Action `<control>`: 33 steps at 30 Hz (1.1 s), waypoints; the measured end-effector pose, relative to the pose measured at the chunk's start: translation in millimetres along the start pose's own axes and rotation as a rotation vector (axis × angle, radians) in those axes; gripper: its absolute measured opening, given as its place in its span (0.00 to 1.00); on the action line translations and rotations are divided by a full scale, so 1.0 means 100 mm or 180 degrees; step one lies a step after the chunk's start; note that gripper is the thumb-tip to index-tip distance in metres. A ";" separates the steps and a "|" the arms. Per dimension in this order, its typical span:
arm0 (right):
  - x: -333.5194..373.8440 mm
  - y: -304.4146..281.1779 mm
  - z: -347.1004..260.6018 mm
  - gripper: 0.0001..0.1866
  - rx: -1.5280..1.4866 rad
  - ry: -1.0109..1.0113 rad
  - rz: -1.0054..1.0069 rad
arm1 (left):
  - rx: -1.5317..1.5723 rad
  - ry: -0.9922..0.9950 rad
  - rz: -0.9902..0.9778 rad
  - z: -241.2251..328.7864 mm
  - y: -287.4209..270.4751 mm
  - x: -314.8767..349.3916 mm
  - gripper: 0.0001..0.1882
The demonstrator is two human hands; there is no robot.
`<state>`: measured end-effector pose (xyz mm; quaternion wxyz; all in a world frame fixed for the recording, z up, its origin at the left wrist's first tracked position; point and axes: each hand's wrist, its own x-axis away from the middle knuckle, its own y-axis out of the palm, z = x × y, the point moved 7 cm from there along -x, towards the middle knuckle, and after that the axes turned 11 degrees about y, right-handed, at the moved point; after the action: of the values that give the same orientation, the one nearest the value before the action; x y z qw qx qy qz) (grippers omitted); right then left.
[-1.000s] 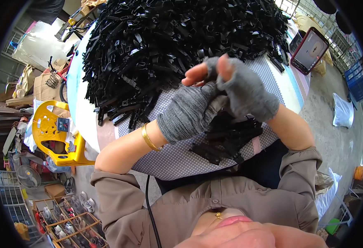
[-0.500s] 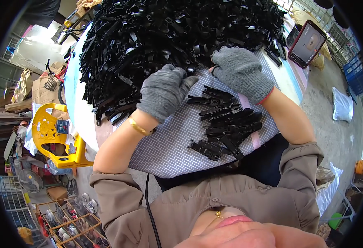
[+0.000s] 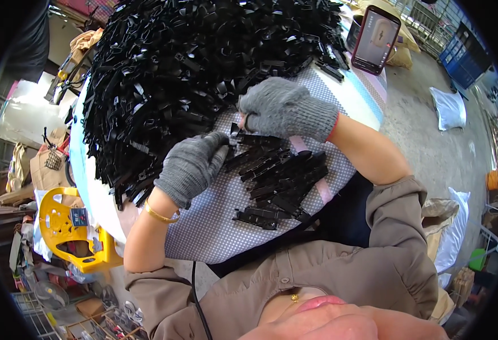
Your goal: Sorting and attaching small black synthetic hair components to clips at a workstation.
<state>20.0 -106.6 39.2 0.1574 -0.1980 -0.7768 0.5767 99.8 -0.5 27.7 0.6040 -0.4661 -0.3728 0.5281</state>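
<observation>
Grey knitted gloves cover both hands. My right hand [image 3: 285, 110] is closed, its thumb and fingers gripping a small black plastic piece [image 3: 236, 129] above the table. Close by on the left, my left hand [image 3: 192, 167] has its fingers pinched together near that piece; whatever lies between them is too dark to make out. A small group of slender black plastic parts [image 3: 285, 181] lies in rough rows just below my hands. Beyond them rises a large heap of loose black plastic parts [image 3: 164, 68], which my left hand borders.
Under everything is a round table with a dotted cloth [image 3: 203, 238]. A phone [image 3: 376, 39] stands upright at its far right edge. A yellow plastic chair [image 3: 62, 226] is at the left. White sacks [image 3: 448, 107] lie on the concrete floor at the right.
The view has shifted, so the table sits lower and further left. My hands have come closer together, and a black plastic piece now shows at my right fingertips.
</observation>
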 end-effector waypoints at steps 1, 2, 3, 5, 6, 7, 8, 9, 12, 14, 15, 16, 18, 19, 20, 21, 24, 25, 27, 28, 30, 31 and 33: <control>0.01 0.07 0.02 0.15 0.0189 0.0067 -0.0360 | 0.0041 0.0036 0.0113 0.02 -0.02 0.00 0.12; 0.00 0.14 0.07 0.15 0.0138 0.0129 -0.0408 | 0.0042 0.0055 0.0111 0.06 -0.02 0.01 0.12; 0.01 0.16 0.11 0.15 0.0140 0.0143 -0.0403 | -0.0091 -0.0047 0.0081 0.09 -0.02 0.01 0.11; 0.03 0.11 0.09 0.15 0.0155 -0.0166 -0.0037 | -0.0358 -0.0270 0.0027 0.11 -0.03 0.01 0.10; 0.02 0.10 0.08 0.15 0.0159 -0.0169 -0.0036 | -0.0358 -0.0272 0.0031 0.09 0.00 0.01 0.10; -0.01 0.09 0.10 0.14 0.0001 -0.0012 -0.0082 | -0.0211 -0.0295 0.0299 0.05 -0.01 0.02 0.11; -0.03 0.09 0.11 0.13 -0.0163 0.0136 -0.0133 | -0.0065 -0.0329 0.0562 0.02 -0.03 0.04 0.13; -0.03 0.10 0.11 0.13 -0.0166 0.0121 -0.0140 | -0.0067 -0.0347 0.0562 0.01 -0.05 0.04 0.13; -0.01 0.02 0.17 0.11 -0.1948 0.0176 0.0111 | 0.2301 -0.0270 0.1510 -0.11 -0.14 0.06 0.27; -0.03 0.01 0.20 0.13 -0.2638 0.0159 -0.0050 | 0.2774 -0.0475 0.1088 -0.12 -0.17 0.03 0.26; -0.02 -0.03 0.18 0.14 -0.2947 0.0013 -0.0123 | 0.3256 -0.0630 0.0638 -0.10 -0.11 0.02 0.24; -0.03 0.01 0.22 0.15 -0.3203 0.0319 -0.0321 | 0.3710 -0.0838 0.0437 -0.13 -0.02 0.03 0.18; -0.03 0.03 0.23 0.16 -0.3225 0.0485 -0.0469 | 0.3516 -0.0896 0.0443 -0.12 -0.01 0.04 0.17; -0.04 0.07 0.24 0.17 -0.3239 0.0692 -0.0584 | 0.3334 -0.0918 0.0409 -0.12 -0.01 0.04 0.16; -0.04 0.05 0.23 0.18 -0.3047 0.0642 -0.0467 | 0.3212 -0.0839 0.0409 -0.13 0.00 0.02 0.15; -0.03 0.04 0.22 0.18 -0.3046 0.0623 -0.0481 | 0.3208 -0.0855 0.0426 -0.12 -0.01 0.03 0.15; -0.01 0.02 0.20 0.20 -0.3115 0.0657 -0.0545 | 0.3337 -0.0696 0.0550 0.02 -0.09 0.02 0.13; 0.00 -0.01 0.19 0.20 -0.3112 0.0655 -0.0549 | 0.3339 -0.0697 0.0555 0.00 -0.08 0.03 0.13; 0.03 -0.06 0.17 0.20 -0.2916 0.0619 -0.0507 | 0.3510 -0.0803 0.0728 -0.07 -0.03 0.06 0.13; 0.04 -0.07 0.16 0.20 -0.2917 0.0617 -0.0502 | 0.3505 -0.0800 0.0728 -0.09 -0.02 0.06 0.13; 0.03 -0.05 0.16 0.20 -0.3022 0.0754 -0.0580 | 0.3611 -0.0770 0.0809 -0.14 -0.01 0.07 0.13; 0.03 -0.05 0.16 0.20 -0.3022 0.0753 -0.0581 | 0.3610 -0.0771 0.0810 -0.13 0.01 0.07 0.13; 0.03 -0.06 0.18 0.19 -0.2983 0.0669 -0.0488 | 0.3384 -0.0601 0.1142 -0.10 -0.04 0.06 0.16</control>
<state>7.9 -121.7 40.2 0.1709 -0.2469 -0.9452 0.1284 111.7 3.6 27.9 0.6205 -0.1048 -0.0231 0.7768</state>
